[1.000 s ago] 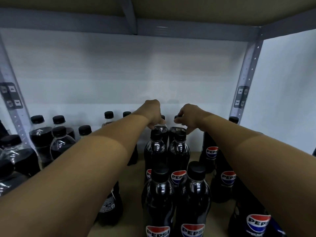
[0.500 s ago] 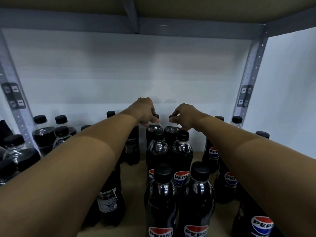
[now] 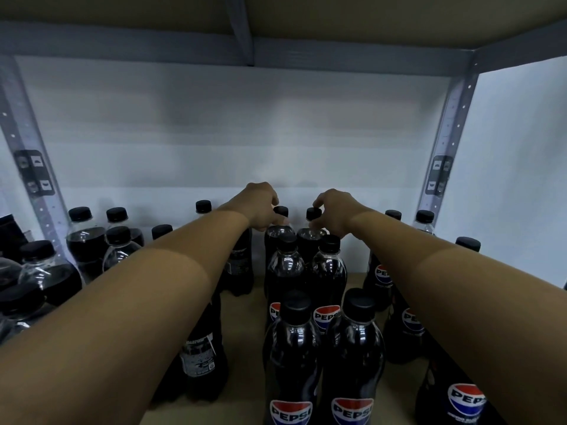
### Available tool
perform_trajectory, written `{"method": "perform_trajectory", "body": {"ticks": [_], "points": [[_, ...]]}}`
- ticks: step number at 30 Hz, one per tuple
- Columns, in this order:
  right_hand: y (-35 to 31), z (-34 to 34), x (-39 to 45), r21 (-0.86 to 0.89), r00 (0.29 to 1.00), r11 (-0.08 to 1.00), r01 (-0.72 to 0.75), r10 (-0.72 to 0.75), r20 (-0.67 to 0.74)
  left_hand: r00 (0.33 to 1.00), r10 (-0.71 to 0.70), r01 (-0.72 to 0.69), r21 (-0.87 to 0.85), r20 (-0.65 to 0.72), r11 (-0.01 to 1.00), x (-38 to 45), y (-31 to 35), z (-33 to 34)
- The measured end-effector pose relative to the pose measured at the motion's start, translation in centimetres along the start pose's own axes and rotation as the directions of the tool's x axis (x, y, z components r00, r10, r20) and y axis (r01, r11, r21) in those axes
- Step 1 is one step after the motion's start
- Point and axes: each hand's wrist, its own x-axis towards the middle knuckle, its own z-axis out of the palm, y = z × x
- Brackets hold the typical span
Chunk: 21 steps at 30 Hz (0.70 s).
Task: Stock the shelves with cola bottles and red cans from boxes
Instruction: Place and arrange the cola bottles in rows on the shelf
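Both hands at the far bottles

The left hand [image 3: 260, 204] curls its grip round the neck of the far left bottle [image 3: 277, 233]; the right hand [image 3: 333, 211] pinches the cap of the far right bottle [image 3: 310, 236]. Both bottles stand upright at the far end of the middle double row on the shelf [image 3: 242, 314], touching each other

- "PEPSI" reads in full on the red-white-blue globe label of the front right cola bottle [image 3: 352, 357].
- The front left cola bottle [image 3: 291, 357] shows "PEPSI", its last letter partly cut off.
- The second-row bottle [image 3: 327, 271] carries "PEPSI" too.
- The far-right bottle [image 3: 460, 403] shows "PEPSI"; small print beneath is too blurred to read.
- The left bottle's back label [image 3: 198, 354] bears fine print, possibly ingredients, unreadable.
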Motion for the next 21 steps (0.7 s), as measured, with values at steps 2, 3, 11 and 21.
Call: {"method": "perform_trajectory", "body": {"ticks": [2, 3, 11, 21], "points": [[0.0, -0.2, -0.2, -0.011, 1.0, 1.0, -0.019, 0.019, 0.002, 1.0, 0.001, -0.001, 0.01, 0.004, 1.0, -0.5, -0.3, -0.3], [0.0, -0.4, -0.5, -0.009, 1.0, 1.0, -0.026, 0.026, 0.004, 1.0, 0.003, -0.003, 0.01, 0.007, 1.0, -0.9, -0.4, -0.6], [-3.0, -2.6, -4.3, -0.087, 0.996, 0.995, 0.053, -0.06, -0.07, 0.999, -0.003, 0.002, 0.008, 0.032, 1.0, -6.5, -1.4, -4.5], [-10.6, -1.8, -11.3, 0.064, 0.956, 0.954, 0.293, -0.291, -0.027, 1.0, 0.02, -0.021, 0.087, 0.013, 0.996, -16.0, -4.6, -9.9]]}}
